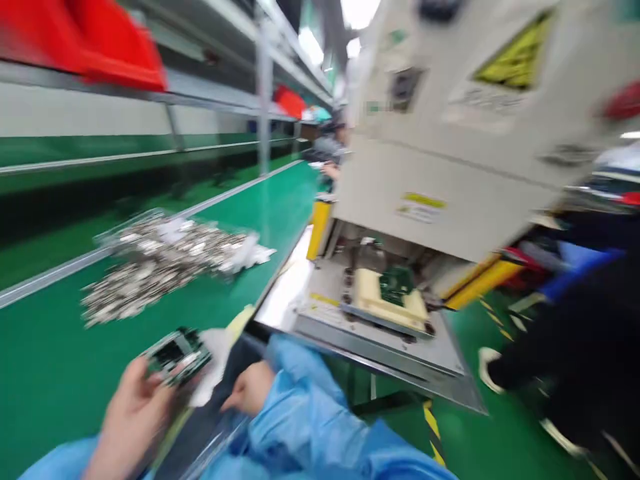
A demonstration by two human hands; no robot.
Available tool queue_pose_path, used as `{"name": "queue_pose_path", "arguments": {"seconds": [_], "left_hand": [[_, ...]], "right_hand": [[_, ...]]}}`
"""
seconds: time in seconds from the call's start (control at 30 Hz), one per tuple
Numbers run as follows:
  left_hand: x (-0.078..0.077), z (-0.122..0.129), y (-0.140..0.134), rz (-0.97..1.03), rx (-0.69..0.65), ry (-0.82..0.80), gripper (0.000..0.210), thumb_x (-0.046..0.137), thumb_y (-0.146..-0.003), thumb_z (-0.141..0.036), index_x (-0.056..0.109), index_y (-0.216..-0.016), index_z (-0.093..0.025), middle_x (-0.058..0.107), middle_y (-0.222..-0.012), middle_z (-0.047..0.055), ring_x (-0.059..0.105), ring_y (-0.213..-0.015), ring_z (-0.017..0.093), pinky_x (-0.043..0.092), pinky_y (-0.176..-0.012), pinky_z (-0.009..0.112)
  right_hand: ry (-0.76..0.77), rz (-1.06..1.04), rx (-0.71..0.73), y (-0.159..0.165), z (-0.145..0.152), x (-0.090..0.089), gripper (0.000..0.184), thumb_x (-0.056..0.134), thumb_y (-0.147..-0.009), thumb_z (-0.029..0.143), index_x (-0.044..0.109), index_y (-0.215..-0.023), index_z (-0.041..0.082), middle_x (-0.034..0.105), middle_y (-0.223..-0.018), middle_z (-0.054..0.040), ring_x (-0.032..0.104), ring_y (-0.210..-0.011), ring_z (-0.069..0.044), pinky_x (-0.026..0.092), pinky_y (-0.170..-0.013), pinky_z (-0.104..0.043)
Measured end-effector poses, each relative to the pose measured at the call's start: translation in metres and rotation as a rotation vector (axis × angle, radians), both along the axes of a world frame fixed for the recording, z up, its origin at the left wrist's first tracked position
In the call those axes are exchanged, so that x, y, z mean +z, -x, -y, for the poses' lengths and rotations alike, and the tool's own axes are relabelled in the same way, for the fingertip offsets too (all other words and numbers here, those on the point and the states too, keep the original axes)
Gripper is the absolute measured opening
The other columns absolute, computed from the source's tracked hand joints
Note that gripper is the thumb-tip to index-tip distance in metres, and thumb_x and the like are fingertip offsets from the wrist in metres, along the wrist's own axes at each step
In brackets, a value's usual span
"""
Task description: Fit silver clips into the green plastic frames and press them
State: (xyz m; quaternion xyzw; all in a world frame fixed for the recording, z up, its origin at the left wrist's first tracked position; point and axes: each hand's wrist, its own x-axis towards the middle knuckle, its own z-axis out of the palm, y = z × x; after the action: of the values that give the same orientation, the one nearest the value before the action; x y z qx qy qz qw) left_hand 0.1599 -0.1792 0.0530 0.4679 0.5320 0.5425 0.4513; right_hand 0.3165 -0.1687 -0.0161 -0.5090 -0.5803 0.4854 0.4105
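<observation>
My left hand [133, 413] is closed on a green circuit board [179, 355] with dark openings in it, holding it tilted above the green bench by its near edge. Close to my body, my right hand [251, 388] is curled over dark grey cloth [203, 420]; whether anything is between its fingers is hidden by blur. A white sheet [213, 363] lies between my hands, just beyond the cloth. To the right, a cream fixture [367, 293] under the machine holds another green circuit board [396, 285].
Many small silvery metal parts [125, 287] lie heaped on the green bench [45, 360], some in a clear bag. A large pale machine [450, 180] with yellow side guards rises at right. Red bins [120, 47] sit on the shelf. People are at the far end and at right [565, 333].
</observation>
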Motion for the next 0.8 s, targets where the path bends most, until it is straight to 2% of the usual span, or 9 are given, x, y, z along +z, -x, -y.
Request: {"name": "queue_pose_path", "arguments": {"seconds": [0.03, 0.1, 0.2, 0.3, 0.4, 0.47, 0.57, 0.67, 0.8], "left_hand": [[-0.006, 0.007, 0.009, 0.065, 0.031, 0.051, 0.048, 0.072, -0.07, -0.057, 0.052, -0.098, -0.024, 0.068, -0.075, 0.0, 0.066, -0.062, 0.019, 0.057, -0.054, 0.031], [-0.015, 0.014, 0.021, 0.17, 0.079, 0.079, 0.056, 0.076, -0.067, -0.053, 0.049, -0.106, -0.022, 0.067, -0.081, 0.001, 0.068, -0.068, 0.019, 0.058, -0.06, 0.03], [-0.02, 0.015, 0.027, 0.237, 0.126, 0.035, 0.056, 0.074, -0.071, -0.047, 0.046, -0.112, -0.021, 0.066, -0.091, 0.004, 0.068, -0.076, 0.019, 0.058, -0.064, 0.03], [-0.019, 0.016, 0.024, 0.249, 0.104, 0.006, 0.05, 0.067, -0.079, -0.044, 0.043, -0.117, -0.021, 0.064, -0.098, 0.006, 0.066, -0.082, 0.019, 0.058, -0.07, 0.031], [-0.021, 0.019, 0.023, 0.2, 0.086, 0.0, 0.047, 0.062, -0.084, -0.041, 0.042, -0.122, -0.021, 0.062, -0.1, 0.007, 0.063, -0.084, 0.018, 0.056, -0.076, 0.031], [-0.024, 0.02, 0.023, 0.169, 0.079, -0.003, 0.046, 0.06, -0.086, -0.039, 0.042, -0.124, -0.021, 0.062, -0.097, 0.006, 0.063, -0.082, 0.017, 0.054, -0.076, 0.03], [-0.026, 0.021, 0.025, 0.157, 0.062, -0.023, 0.041, 0.056, -0.088, -0.035, 0.042, -0.124, -0.021, 0.063, -0.099, 0.007, 0.063, -0.089, 0.018, 0.053, -0.08, 0.029], [-0.023, 0.021, 0.025, 0.153, 0.041, -0.051, 0.037, 0.055, -0.089, -0.03, 0.044, -0.123, -0.022, 0.063, -0.109, 0.009, 0.063, -0.1, 0.019, 0.051, -0.089, 0.03], [-0.019, 0.023, 0.023, 0.126, 0.028, -0.054, 0.034, 0.051, -0.091, -0.027, 0.043, -0.123, -0.021, 0.064, -0.109, 0.008, 0.064, -0.098, 0.018, 0.051, -0.089, 0.029]], "right_hand": [[0.025, 0.003, 0.071, -0.002, 0.0, 0.003, 0.049, 0.084, -0.054, 0.053, 0.05, -0.034, 0.023, 0.036, -0.03, 0.0058, 0.035, -0.033, -0.01, 0.029, -0.038, -0.024], [0.085, -0.023, 0.216, -0.009, -0.006, 0.01, 0.038, 0.072, -0.071, 0.053, 0.065, -0.05, 0.024, 0.051, -0.04, 0.0028, 0.046, -0.039, -0.013, 0.036, -0.041, -0.025], [0.067, -0.038, 0.32, -0.015, -0.019, 0.026, 0.021, 0.068, -0.08, 0.043, 0.076, -0.078, 0.024, 0.066, -0.066, -0.0027, 0.059, -0.06, -0.018, 0.046, -0.056, -0.029], [-0.115, -0.074, 0.237, -0.007, -0.02, 0.048, 0.007, 0.072, -0.078, 0.03, 0.077, -0.08, 0.025, 0.065, -0.078, -0.0041, 0.058, -0.072, -0.019, 0.047, -0.062, -0.03], [-0.198, -0.091, 0.15, 0.014, -0.018, 0.062, 0.004, 0.072, -0.076, 0.023, 0.075, -0.076, 0.025, 0.061, -0.089, -0.0052, 0.058, -0.079, -0.02, 0.048, -0.066, -0.031], [-0.258, -0.044, 0.144, 0.028, -0.019, 0.065, 0.008, 0.069, -0.076, 0.018, 0.073, -0.076, 0.024, 0.06, -0.101, -0.0071, 0.058, -0.095, -0.023, 0.048, -0.081, -0.036], [-0.314, 0.047, 0.177, 0.043, -0.02, 0.065, 0.009, 0.067, -0.078, 0.015, 0.071, -0.077, 0.023, 0.057, -0.119, -0.0088, 0.05, -0.116, -0.028, 0.039, -0.1, -0.044], [-0.34, 0.118, 0.19, 0.049, -0.02, 0.066, 0.006, 0.068, -0.08, 0.019, 0.068, -0.075, 0.023, 0.055, -0.123, -0.0095, 0.048, -0.118, -0.029, 0.037, -0.101, -0.046], [-0.368, 0.156, 0.198, 0.05, -0.019, 0.07, 0.008, 0.065, -0.082, 0.02, 0.066, -0.075, 0.022, 0.057, -0.12, -0.0102, 0.049, -0.117, -0.029, 0.039, -0.099, -0.047]]}}
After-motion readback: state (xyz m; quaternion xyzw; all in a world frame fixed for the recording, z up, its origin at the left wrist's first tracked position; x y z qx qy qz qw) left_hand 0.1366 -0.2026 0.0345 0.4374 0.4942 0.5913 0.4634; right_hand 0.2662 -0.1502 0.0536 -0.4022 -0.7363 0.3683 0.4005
